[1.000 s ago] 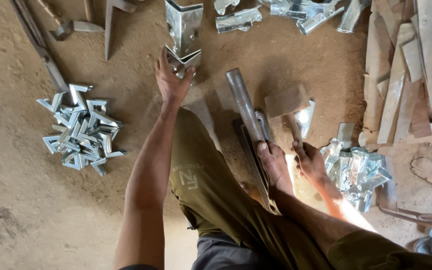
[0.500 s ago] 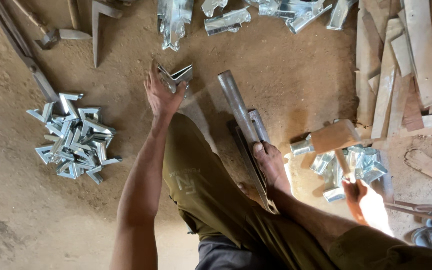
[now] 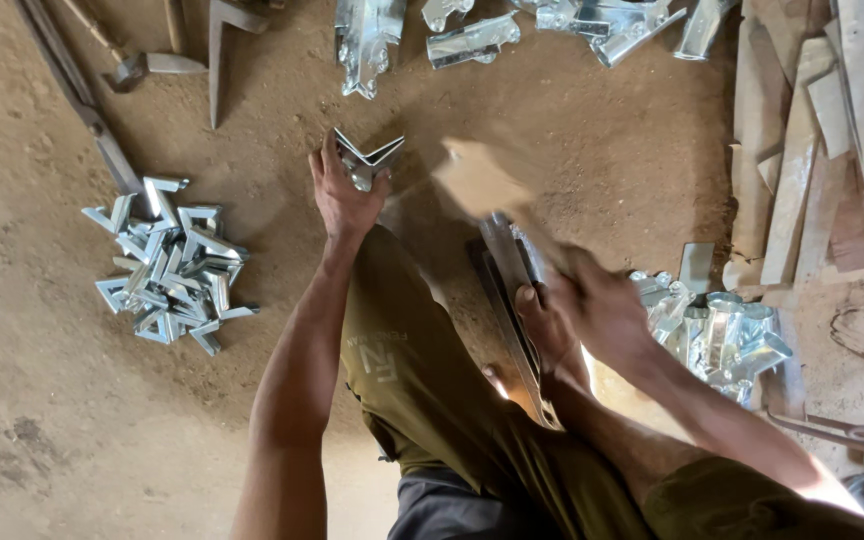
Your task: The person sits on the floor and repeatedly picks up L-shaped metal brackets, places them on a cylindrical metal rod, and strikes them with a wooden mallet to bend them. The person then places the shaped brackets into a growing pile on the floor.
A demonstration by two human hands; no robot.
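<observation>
- A bent, V-shaped galvanised metal bracket point(image 3: 367, 160) stands on edge on the dirt floor point(image 3: 32, 430), just past the person's knee, its open angle turned away from the body.
- The left hand point(image 3: 342, 195) is wrapped around the near side of the bracket, fingers closed on it, apparently to steady it upright on the ground.
- The right hand point(image 3: 602, 305) is clenched around the handle of a wooden mallet point(image 3: 477, 180), whose blocky head is blurred in mid-air just right of the bracket; the blur suggests a swing, and the head is not touching the metal.
- A long steel bar point(image 3: 512, 290) lies along the olive trouser leg point(image 3: 402, 370), pinned under a bare foot point(image 3: 542, 325), seemingly so it serves as a fixed edge or anvil close to the work.
- To the left, well apart from the hands, a heap of finished-looking angle brackets point(image 3: 167, 265) sits on the floor, all of one bent shape and piled within easy reach of the left arm.
- To the right, beside the right forearm, a pile of shiny flat metal pieces point(image 3: 722, 325) waits within reach of that side.
- Further out, larger folded sheet-metal parts point(image 3: 472, 35) lie along the top edge, a hammer and iron rods point(image 3: 142, 65) at upper left, and a stack of wooden offcuts point(image 3: 832, 130) at the far right.
</observation>
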